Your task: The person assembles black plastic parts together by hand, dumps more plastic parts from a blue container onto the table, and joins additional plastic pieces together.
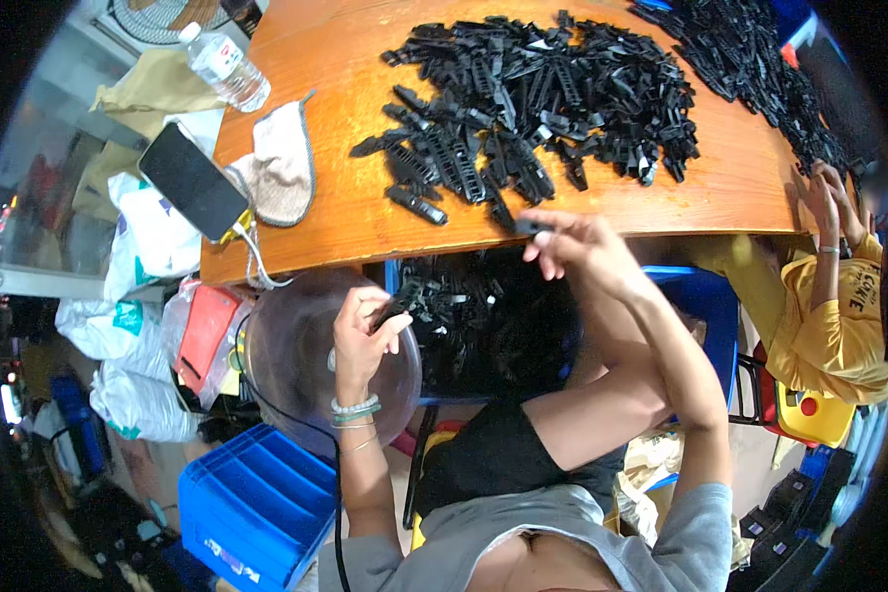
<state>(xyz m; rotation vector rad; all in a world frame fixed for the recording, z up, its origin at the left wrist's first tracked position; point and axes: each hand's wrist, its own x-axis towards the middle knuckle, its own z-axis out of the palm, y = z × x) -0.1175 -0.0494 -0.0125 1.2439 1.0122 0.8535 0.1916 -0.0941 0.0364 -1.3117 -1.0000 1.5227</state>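
My left hand (361,340), with bracelets at the wrist, is closed around a small dark plastic part (395,308) above a large clear round tub. At the table's near edge, my right hand (594,255) pinches another black plastic part (531,227) between thumb and fingers. Just beyond it spreads a big pile of long, narrow black plastic parts (523,89) on the wooden table (345,217). Below the edge, between my hands, a bin of similar loose black parts (464,296) sits partly in shadow.
Left on the table are a phone (195,183) with a white cable, a cloth mitt (284,168) and a water bottle (225,67). The clear tub (286,345) and a blue crate (257,503) stand at my left. A person in yellow (844,306) works at the right beside another pile.
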